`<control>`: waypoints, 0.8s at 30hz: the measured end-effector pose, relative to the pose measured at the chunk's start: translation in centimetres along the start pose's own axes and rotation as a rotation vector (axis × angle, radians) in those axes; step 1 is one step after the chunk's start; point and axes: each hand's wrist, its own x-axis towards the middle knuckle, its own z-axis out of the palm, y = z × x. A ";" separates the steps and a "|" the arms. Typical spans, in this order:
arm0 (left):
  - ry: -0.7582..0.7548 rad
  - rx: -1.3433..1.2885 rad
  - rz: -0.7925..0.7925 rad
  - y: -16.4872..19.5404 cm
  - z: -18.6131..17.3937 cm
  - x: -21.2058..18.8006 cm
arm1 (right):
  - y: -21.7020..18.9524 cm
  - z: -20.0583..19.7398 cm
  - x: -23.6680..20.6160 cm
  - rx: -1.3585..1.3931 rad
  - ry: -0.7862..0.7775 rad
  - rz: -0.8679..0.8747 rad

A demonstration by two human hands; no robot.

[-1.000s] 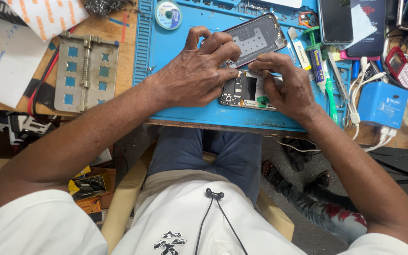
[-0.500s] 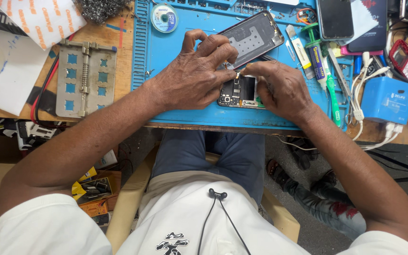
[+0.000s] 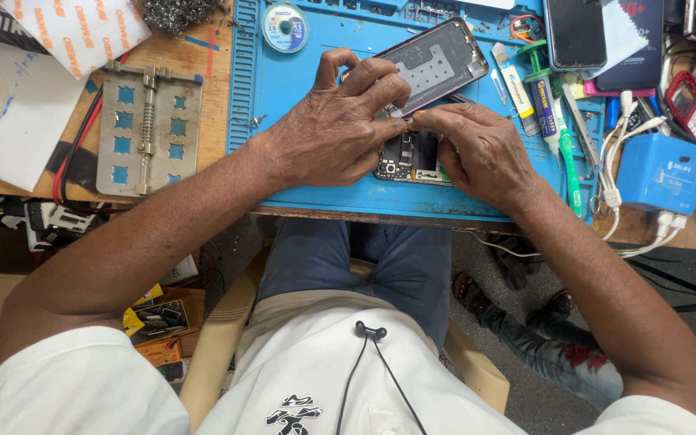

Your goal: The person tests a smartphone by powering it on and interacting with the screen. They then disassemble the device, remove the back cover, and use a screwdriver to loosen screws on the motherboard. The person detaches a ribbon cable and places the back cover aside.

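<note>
An opened phone body (image 3: pixel 408 157) lies near the blue mat's (image 3: pixel 300 97) front edge, its long axis running left to right. Its lifted screen panel (image 3: pixel 437 64) slants toward the far right corner. The left hand (image 3: pixel 328 133) and right hand (image 3: pixel 481 149) pinch together at the phone's far edge.

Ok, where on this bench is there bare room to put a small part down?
Bare blue mat lies between the metal holder and the left hand, below the solder reel. Right of the right hand, the tools, cables and blue box crowd it.
</note>
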 end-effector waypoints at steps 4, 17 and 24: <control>-0.012 -0.006 -0.005 0.0 0.1 -0.1 | -0.3 -0.7 0.4 -0.074 -0.072 -0.029; 0.062 -0.060 -0.020 0.3 -1.3 -0.1 | 1.4 -2.9 0.3 0.045 0.179 0.106; 0.134 -0.002 -0.227 -1.2 -2.3 -0.7 | 2.3 -4.3 0.2 -0.240 0.011 0.032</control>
